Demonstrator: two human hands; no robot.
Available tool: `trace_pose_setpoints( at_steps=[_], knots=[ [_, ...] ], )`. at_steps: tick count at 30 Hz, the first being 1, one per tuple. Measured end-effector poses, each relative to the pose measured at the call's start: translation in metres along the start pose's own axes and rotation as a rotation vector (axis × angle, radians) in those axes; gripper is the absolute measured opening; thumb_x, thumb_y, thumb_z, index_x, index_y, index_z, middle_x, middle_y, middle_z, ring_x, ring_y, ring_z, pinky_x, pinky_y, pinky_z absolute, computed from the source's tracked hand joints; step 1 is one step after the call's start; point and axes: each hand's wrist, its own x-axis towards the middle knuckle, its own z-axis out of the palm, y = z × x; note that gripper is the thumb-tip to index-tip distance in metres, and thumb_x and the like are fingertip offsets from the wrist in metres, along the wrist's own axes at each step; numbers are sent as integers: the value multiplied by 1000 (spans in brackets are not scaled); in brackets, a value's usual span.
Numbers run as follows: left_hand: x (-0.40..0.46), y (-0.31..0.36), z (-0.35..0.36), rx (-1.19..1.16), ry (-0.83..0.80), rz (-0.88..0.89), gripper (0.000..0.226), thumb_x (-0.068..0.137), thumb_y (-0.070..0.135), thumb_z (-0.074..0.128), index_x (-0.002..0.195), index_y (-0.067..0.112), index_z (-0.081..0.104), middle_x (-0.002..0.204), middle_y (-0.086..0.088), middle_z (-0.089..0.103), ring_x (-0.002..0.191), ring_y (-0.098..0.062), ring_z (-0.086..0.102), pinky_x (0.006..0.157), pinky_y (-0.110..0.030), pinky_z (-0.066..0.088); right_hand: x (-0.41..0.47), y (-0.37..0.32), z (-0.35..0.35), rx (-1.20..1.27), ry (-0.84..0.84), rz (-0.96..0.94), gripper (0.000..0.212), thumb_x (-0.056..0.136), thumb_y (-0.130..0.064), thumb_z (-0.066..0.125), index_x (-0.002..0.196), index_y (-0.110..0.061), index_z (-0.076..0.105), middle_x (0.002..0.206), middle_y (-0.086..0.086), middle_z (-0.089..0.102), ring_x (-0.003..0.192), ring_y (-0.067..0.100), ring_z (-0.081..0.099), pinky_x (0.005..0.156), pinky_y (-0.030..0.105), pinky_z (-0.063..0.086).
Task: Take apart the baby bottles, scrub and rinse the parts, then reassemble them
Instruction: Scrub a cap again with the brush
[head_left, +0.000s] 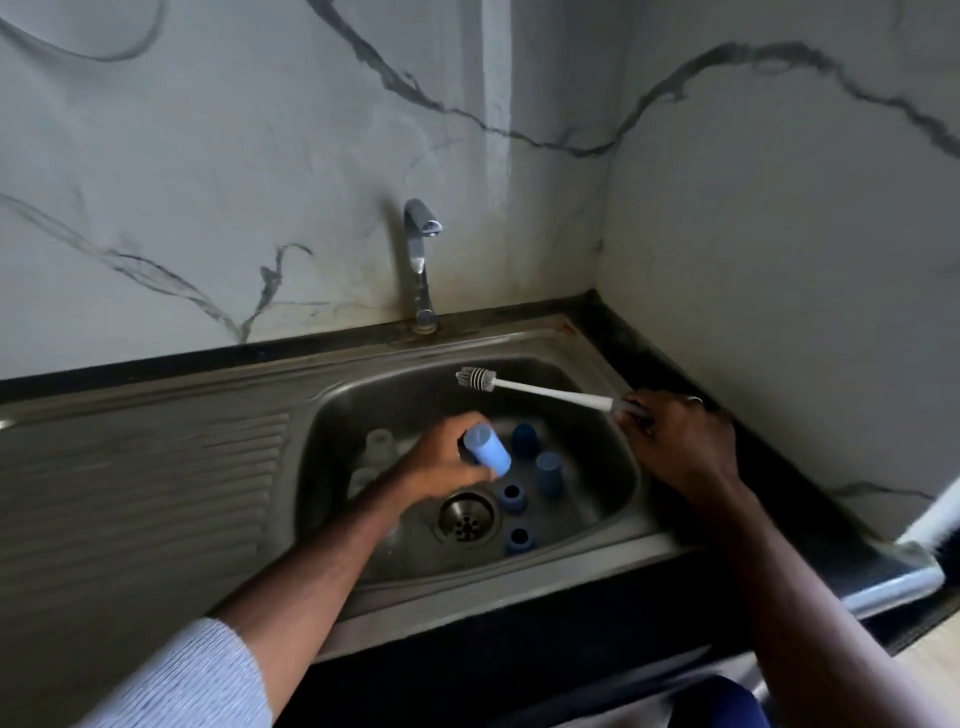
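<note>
Over the steel sink (597, 553), my left hand (441, 465) grips a light blue bottle body (487, 448), tilted with its closed end up and to the left. My right hand (675, 439) holds the handle of a white bottle brush (540, 388); its grey bristle head (475, 377) points left above the basin's back. Two dark blue caps (523, 439) (548, 472) stand in the basin. Two dark blue collar rings (511, 496) (518, 540) lie near the drain (466, 518). Clear, blurred parts (378, 447) sit at the basin's left.
A chrome tap (420, 260) stands behind the sink, with no water running. A ribbed draining board (145, 493) lies to the left. Marble walls meet in a corner at the right. A white and dark object (935, 525) pokes in at the right edge.
</note>
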Motion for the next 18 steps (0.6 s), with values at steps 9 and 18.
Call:
trace_pose_setpoints(
  at_steps=[9,18],
  knots=[
    [46,-3,67,317,-333,33,24,63,16,82,78,19,64,81,-2,70,78,-15,68,66,-31,53,5,6,3,27,-19,79,29,90,-53,57,111,-35,66,104,-3,73,101,27,68,86,40,51],
    [63,-6,110,581,-524,92,47,74,34,82,116,23,64,105,8,60,97,-15,64,81,-31,54,10,3,12,0,-45,39,29,89,-53,56,108,-33,66,100,-6,72,99,24,67,85,39,45]
  ],
)
